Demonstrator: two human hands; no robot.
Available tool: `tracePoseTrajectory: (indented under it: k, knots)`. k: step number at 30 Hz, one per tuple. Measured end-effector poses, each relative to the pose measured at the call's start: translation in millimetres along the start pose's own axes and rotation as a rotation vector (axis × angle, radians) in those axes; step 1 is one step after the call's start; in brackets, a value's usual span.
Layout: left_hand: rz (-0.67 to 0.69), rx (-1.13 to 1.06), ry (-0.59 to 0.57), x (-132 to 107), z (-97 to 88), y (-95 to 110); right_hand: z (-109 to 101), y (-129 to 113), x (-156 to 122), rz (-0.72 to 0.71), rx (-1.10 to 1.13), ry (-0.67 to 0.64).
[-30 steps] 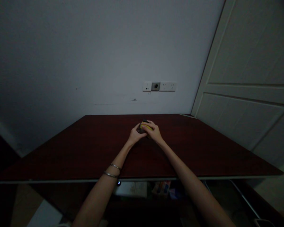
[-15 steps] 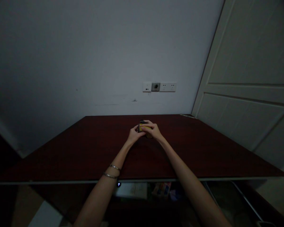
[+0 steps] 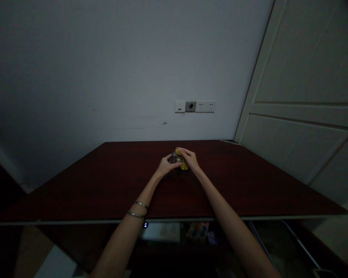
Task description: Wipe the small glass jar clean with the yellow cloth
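Over the middle of the dark red table, both hands meet around a small object. My left hand is closed on a small, dark, shiny, glass-like object, with its thumb along the near side. My right hand presses a yellow cloth-like piece against the object's right side and top. Part of the yellow piece hangs below the right fingers. Dim light and the fingers hide the object's exact kind. Two bracelets circle the left forearm.
A wall with a row of sockets rises behind the table. At right stands a white panelled door. Below the table's front edge, a shelf holds a white box-like item and a colourful packet.
My right hand has shifted slightly, its fingers now more upright. The yellow piece has moved from the object's front to its right side, baring more of the shiny surface.
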State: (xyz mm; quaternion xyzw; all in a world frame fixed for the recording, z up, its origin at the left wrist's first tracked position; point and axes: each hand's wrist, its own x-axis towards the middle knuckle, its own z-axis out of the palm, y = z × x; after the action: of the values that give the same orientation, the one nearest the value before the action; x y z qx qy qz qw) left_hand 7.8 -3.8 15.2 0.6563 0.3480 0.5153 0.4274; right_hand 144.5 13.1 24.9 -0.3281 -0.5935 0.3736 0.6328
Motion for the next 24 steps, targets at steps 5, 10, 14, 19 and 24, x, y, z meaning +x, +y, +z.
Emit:
tracePoseTrajectory:
  k: [5,10,14,19,24]
  knots:
    - [-0.089,0.005,0.015,1.2,-7.5,-3.7,-6.3,-6.0,-3.0,0.030,0.121,-0.182]
    - [-0.156,-0.041,0.011,1.9,-10.7,-7.0,-12.2,-14.6,-9.9,-0.005,0.062,-0.317]
    - [-0.175,-0.078,0.010,2.5,-11.0,-8.8,-12.5,-17.6,-14.3,-0.071,-0.026,-0.432]
    - [-0.216,-0.091,0.008,3.0,-10.7,-9.8,-6.9,-10.7,-16.5,-0.067,-0.064,-0.447]
    - [-0.207,-0.073,-0.002,2.4,-9.9,-9.8,-4.7,-3.1,-14.3,-0.047,-0.046,-0.363]
